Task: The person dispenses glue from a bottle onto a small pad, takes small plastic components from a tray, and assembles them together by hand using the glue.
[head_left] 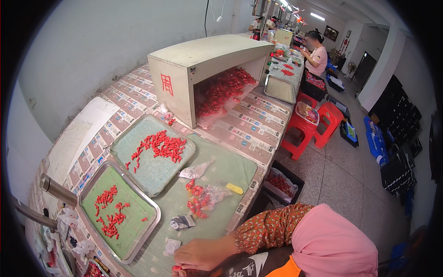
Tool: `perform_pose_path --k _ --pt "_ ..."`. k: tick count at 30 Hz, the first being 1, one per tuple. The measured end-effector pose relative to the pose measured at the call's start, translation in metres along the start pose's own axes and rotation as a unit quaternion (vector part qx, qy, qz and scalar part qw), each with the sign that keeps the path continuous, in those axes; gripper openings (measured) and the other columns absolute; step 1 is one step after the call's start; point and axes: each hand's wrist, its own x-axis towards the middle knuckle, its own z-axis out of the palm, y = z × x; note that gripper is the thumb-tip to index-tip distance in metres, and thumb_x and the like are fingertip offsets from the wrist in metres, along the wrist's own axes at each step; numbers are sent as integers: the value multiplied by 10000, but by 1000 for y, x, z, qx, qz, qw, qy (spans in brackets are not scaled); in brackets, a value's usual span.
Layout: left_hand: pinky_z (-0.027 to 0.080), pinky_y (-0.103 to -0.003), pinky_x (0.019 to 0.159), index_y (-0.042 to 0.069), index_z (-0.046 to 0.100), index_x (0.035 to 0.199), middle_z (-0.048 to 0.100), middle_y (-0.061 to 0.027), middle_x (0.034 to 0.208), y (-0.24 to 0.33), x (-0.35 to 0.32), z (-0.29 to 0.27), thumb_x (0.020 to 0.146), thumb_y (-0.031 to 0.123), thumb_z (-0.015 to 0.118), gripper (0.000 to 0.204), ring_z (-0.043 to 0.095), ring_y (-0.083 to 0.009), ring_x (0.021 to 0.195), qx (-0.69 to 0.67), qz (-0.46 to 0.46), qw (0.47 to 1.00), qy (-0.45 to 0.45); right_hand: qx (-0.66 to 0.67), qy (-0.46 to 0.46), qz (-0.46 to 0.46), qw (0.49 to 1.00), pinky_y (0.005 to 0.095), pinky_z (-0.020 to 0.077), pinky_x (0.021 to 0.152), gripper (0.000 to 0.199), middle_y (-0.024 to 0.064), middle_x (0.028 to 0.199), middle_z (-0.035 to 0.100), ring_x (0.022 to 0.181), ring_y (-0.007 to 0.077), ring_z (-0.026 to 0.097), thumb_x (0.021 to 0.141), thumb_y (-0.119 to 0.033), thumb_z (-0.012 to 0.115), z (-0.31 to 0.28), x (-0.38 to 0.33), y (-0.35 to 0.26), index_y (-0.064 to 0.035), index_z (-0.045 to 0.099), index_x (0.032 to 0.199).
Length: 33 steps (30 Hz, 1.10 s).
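Only one hand shows: we take it as the right hand, coming in low from the right on a patterned orange sleeve. The left hand is out of frame. The fingers are together and curled down onto a few small red pieces at the near edge of the table. We cannot tell whether they pinch a piece or just rest on it. We judge the step as picking or sorting red pieces by hand, at the grab stage. Any next move calls for a fine fingertip grip, since the pieces are tiny, light and loose and would scatter easily. They look like short bright red tubes or capsules, all alike and matte. More lie in a small heap on the green cloth, mixed with crumpled wrappers and near a yellow bit. More are spread on a steel tray with a green liner just left of the hand, and on a second green tray behind it. A cream box hood farther back spills a big red pile. A black crate sits under the table edge, red stools stand on the floor, and a co-worker in pink sits at the far end.
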Motion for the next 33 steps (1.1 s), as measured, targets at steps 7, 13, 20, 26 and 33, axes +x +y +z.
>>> perform_pose_path --k 7,13,20,26,33 --pt "473 -274 579 65 477 969 535 -37 723 -18 14 -30 1028 238 471 183 523 -135 637 -47 9 997 -53 2 4 0 1000 447 462 612 190 139 845 532 744 371 575 857 -127 623 -1 0 -1 -19 474 902" --pt "450 -248 588 69 469 906 513 -28 717 -3 1 -6 1042 205 428 197 483 -116 610 46 35 997 -43 1 5 1 1000 447 461 605 186 138 832 531 738 371 575 860 -129 620 1 0 1 -18 475 896" --pt "459 -263 601 77 465 840 529 -32 751 -37 32 -65 1034 201 423 234 500 -120 645 469 273 829 -136 -7 -6 -2 1000 445 463 596 187 137 833 538 735 372 578 867 -134 620 -3 1 0 -22 476 908" --pt "477 -285 590 68 479 918 577 -62 782 -13 7 -19 1025 286 475 242 544 -156 677 -48 20 998 -47 -3 -13 10 1000 452 464 622 197 130 842 553 762 371 583 865 -147 629 -5 -1 0 -28 481 919" --pt "524 -304 684 57 508 1030 637 -133 946 -8 4 -10 1009 288 513 232 630 -218 805 -18 29 998 -48 -5 -17 12 1000 453 461 624 201 127 838 560 765 370 585 862 -156 636 -8 -2 1 -32 488 919"
